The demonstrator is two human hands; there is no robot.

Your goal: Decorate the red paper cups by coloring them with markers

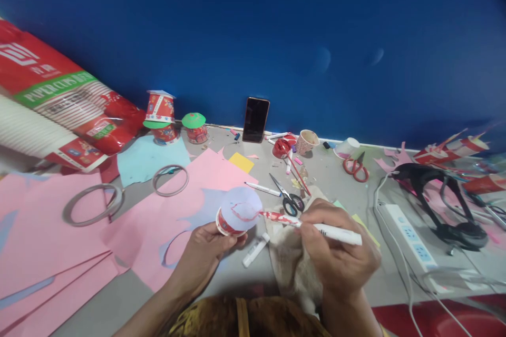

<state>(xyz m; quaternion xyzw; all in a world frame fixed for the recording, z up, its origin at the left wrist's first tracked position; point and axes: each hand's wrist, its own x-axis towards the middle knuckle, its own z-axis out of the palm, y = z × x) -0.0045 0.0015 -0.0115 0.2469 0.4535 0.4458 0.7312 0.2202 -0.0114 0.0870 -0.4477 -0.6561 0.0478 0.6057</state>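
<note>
Paper cup (231, 225) with a red printed band and a white rim sits low in the middle of my view, tilted, and I have it pinched in the left hand (211, 246), thumb and fingers closed around its lower part. Round lilac paper disc (241, 204) covers its upper end, with an uneven red line drawn across it. My right hand (338, 242) is closed in a writing grip on a white marker with a red-patterned front end (336, 233); its tip points left at the disc's right edge, though I cannot tell whether it touches. Just right of the cup I see a short white tube (256, 250) lying on the grey table (253, 287), and a crumpled beige cloth (288, 260) spreads partly beneath my right hand. Beyond the disc lie a slim white pen with a blue end (264, 188) and black-handled scissors (291, 203), their blades open. Large pink paper sheets (146, 226) cover much of the left side, with two grey rings (93, 205) (171, 180) on them. Farther back, a dark smartphone (255, 121) stands upright near the blue wall (253, 26); left of it are a green-topped red cup (194, 127) and two stacked red cups (160, 110). On the right, I make out red-handled scissors (356, 168) and a white power strip (411, 239).
</note>
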